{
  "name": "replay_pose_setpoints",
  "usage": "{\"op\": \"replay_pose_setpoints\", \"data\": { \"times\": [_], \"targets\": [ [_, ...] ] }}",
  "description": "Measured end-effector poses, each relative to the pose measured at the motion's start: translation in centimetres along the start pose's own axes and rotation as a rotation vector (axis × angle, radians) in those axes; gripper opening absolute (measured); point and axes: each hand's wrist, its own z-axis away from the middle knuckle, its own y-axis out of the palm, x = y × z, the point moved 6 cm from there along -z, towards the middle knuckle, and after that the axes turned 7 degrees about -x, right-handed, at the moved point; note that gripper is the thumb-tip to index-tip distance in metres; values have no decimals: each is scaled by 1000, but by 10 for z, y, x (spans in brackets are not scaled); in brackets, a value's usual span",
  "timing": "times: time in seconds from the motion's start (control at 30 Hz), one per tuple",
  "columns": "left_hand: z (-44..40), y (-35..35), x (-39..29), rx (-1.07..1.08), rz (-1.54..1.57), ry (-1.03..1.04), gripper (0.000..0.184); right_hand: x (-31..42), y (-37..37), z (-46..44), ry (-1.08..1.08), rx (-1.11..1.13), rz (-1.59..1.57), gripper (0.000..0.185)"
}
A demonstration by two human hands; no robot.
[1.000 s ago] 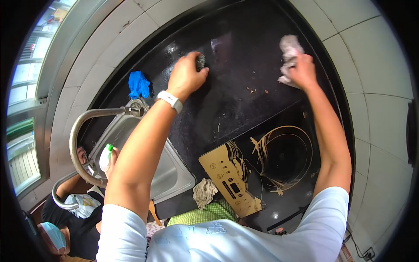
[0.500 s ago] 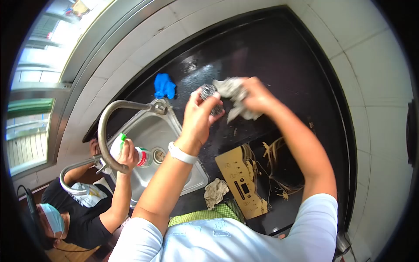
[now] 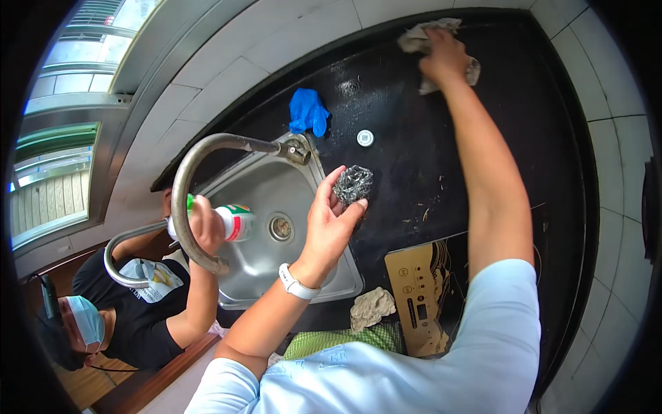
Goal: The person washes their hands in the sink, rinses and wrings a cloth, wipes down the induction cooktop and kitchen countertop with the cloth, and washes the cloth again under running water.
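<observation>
My left hand [image 3: 331, 231], with a white band on its wrist, holds a metal scouring pad [image 3: 354, 185] between thumb and fingers, raised beside the sink's right edge. My right hand [image 3: 445, 58] reaches to the far part of the black counter [image 3: 407, 165] and presses on a crumpled greyish cloth [image 3: 416, 39]. Between the hands, nearer the left one, a small round white item [image 3: 365, 138] lies on the counter. Small crumbs [image 3: 425, 214] are scattered near the gold-panelled cooktop [image 3: 417, 297].
A steel sink [image 3: 255, 262] with a curved faucet [image 3: 185, 186] lies at left, a blue glove-like item [image 3: 307, 111] behind it. A co-worker's hand [image 3: 207, 224] holds a spray bottle [image 3: 234, 222] over the sink. Another crumpled cloth [image 3: 372, 308] lies at the front.
My right hand has swept from beside my left hand to the far edge with the cloth. My left hand still holds the pad. The view has shifted, and the round white item now shows.
</observation>
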Motion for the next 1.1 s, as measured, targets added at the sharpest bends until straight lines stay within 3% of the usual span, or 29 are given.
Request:
{"op": "replay_pose_setpoints", "data": {
  "times": [0.07,0.1,0.13,0.23,0.3,0.4,0.53,0.7,0.8,0.87,0.93,1.0,1.07,1.1],
  "targets": [
    [1,-2,7,-16,16,-12,54,40,-6,11,-10,-119,-6,59],
    [2,-3,13,-17,25,-15,52,51,11,21,-123,101,-184,55],
    [5,-2,17,-18,35,-19,50,55,-1,22,-134,34,-285,58],
    [6,0,24,-37,54,-1,45,95,8,38,-321,128,-472,56],
    [10,4,21,-75,10,0,37,119,-9,51,-173,95,-402,50],
    [10,10,20,-71,30,-7,28,112,-2,46,-39,371,-468,38],
    [11,13,5,-89,-28,-36,25,101,-18,87,-313,486,-529,25],
    [4,25,-13,-69,80,11,25,81,-62,159,-450,616,-694,23],
    [-8,39,-19,-58,94,1,24,71,-94,191,-408,775,-625,33],
    [-26,55,-24,-60,85,-2,23,55,-108,196,-265,872,-646,37],
    [-46,77,-25,-55,59,-85,25,30,-144,175,-148,693,-809,34],
    [-68,113,-32,-8,107,-4,39,-21,-169,162,165,583,-850,30],
    [-68,155,-45,244,84,-28,54,-68,-198,154,317,514,-718,34],
    [-63,166,-43,248,44,-63,59,-101,-203,149,267,402,-634,35]
  ]
}}
